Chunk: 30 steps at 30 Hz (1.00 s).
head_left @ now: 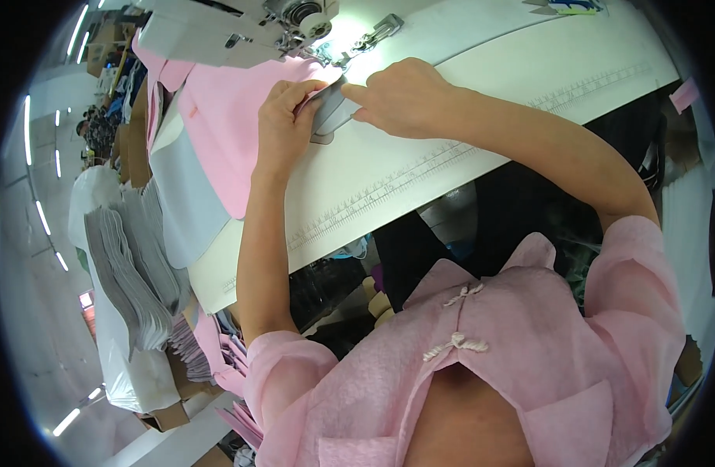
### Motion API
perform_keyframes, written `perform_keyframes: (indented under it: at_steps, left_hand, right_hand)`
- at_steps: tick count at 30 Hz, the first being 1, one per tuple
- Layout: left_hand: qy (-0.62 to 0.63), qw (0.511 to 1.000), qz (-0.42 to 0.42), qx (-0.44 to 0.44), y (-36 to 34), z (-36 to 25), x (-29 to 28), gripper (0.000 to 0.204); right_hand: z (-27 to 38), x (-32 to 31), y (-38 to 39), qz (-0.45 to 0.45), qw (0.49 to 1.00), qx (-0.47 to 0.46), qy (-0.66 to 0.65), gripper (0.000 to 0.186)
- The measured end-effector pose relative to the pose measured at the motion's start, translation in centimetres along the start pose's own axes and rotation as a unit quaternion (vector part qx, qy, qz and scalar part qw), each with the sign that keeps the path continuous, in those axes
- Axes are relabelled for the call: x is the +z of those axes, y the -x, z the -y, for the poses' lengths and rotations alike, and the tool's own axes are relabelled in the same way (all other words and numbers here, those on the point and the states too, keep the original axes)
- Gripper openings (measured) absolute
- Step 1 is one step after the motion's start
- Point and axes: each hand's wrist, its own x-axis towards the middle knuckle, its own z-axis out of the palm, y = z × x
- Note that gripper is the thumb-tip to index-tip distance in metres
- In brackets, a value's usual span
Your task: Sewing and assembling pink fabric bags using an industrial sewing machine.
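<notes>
Under the head of a white sewing machine, a grey fabric piece lies at the presser foot, over the edge of a pink fabric. My left hand is closed, pinching the grey piece's left edge just in front of the foot. My right hand rests at the right of the grey piece, its fingers curled and the index finger and thumb at its edge. The bed of the machine table carries a printed ruler along its front edge.
Stacks of grey pieces on white wrapping stand at the left, with pink pieces below them. A pale grey sheet drapes at the table's left. A small tool lies at the back right. Cardboard boxes stand farther left.
</notes>
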Motion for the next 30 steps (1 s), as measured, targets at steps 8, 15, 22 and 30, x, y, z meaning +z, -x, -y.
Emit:
perform_keyframes:
  at_steps: [8, 15, 22, 30]
  left_hand:
    - [-0.095, 0.992, -0.030, 0.073, 0.2, 0.3, 0.9, 0.022]
    - [-0.120, 0.974, -0.066, 0.183, 0.3, 1.2, 1.0, 0.018]
    - [-0.150, 0.964, -0.054, 0.213, 0.1, 1.7, 0.7, 0.016]
    - [-0.181, 0.964, 0.019, 0.192, 0.1, 1.5, 0.4, 0.016]
  right_hand:
    - [0.1, -0.4, -0.3, 0.019, 1.000, 0.014, 0.006, 0.035]
    - [-0.5, -0.3, -0.3, 0.023, 0.999, -0.015, 0.025, 0.034]
    - [-0.7, 0.2, -0.3, -0.023, 0.999, 0.007, 0.025, 0.034]
    - [-0.4, -0.7, -0.9, 0.033, 0.998, 0.004, 0.055, 0.026]
